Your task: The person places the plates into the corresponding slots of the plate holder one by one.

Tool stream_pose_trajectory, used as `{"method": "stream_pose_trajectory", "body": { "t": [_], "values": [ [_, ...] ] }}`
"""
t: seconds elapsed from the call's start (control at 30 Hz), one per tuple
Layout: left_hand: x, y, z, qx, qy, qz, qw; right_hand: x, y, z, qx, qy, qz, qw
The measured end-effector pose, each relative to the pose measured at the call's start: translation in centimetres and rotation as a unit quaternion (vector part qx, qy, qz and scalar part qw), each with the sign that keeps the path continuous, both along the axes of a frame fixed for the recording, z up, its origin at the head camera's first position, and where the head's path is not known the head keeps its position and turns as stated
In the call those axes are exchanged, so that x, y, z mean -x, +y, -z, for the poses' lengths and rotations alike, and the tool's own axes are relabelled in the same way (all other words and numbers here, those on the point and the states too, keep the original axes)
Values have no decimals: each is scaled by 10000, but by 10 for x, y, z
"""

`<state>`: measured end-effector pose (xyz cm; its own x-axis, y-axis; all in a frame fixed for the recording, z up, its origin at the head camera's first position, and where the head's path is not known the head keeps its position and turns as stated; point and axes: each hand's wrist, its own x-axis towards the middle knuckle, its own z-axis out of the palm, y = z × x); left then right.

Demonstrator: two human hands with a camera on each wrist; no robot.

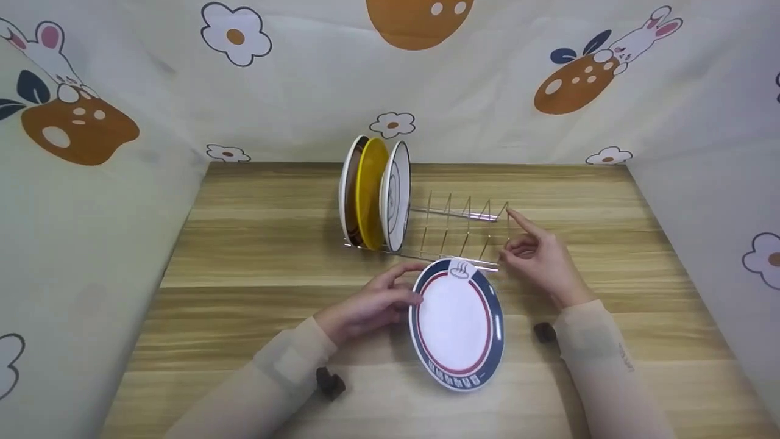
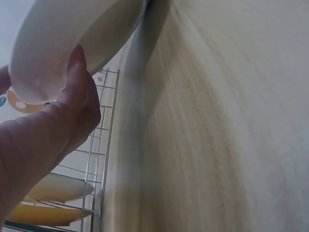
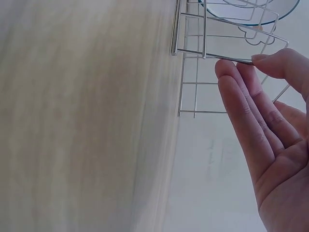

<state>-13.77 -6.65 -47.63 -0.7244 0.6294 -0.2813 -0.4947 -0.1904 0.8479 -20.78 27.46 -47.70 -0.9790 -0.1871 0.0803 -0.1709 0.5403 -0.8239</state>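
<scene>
The left hand grasps a blue-rimmed plate, tilted, just in front of the rack. The right hand pinches wire at the rack's right end. A brown plate, yellow plate and white plate stand at the rack's left end.

Pale, off-white sheeting forms a back wall, a left wall and a right wall around a wooden table, whose light and darker brown grain runs mostly crosswise in the head view. Faint creases show in the sheeting. Its print includes a white flower with a brown-orange centre, a spotted orange fruit beneath a left rabbit, and, towards the right, another rabbit on similar fruit. Soft light leaves the table's near part paler.
</scene>
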Motion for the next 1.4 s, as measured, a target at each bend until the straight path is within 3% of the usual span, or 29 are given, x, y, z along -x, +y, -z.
{"method": "stream_pose_trajectory", "body": {
  "t": [0.23,0.47,0.63,0.87,1.2,1.4],
  "values": [
    [-1,-6,-4,-108,217,442,9987,0,0,-1,12,-100,2,9999],
    [-2,-10,-12,-35,627,642,9960,0,0,-3,44,-113,16,9999],
    [1,-17,-27,442,1182,511,9907,0,0,-4,53,-74,23,10000],
    [4,-21,-42,768,1452,255,9861,0,1,-1,-33,-114,27,9999],
    [8,-24,-71,1164,2445,45,9626,0,2,0,-11,-81,44,10000],
    [7,-31,-85,1289,2676,-198,9547,0,0,0,28,-113,-28,9999]
  ]
}}
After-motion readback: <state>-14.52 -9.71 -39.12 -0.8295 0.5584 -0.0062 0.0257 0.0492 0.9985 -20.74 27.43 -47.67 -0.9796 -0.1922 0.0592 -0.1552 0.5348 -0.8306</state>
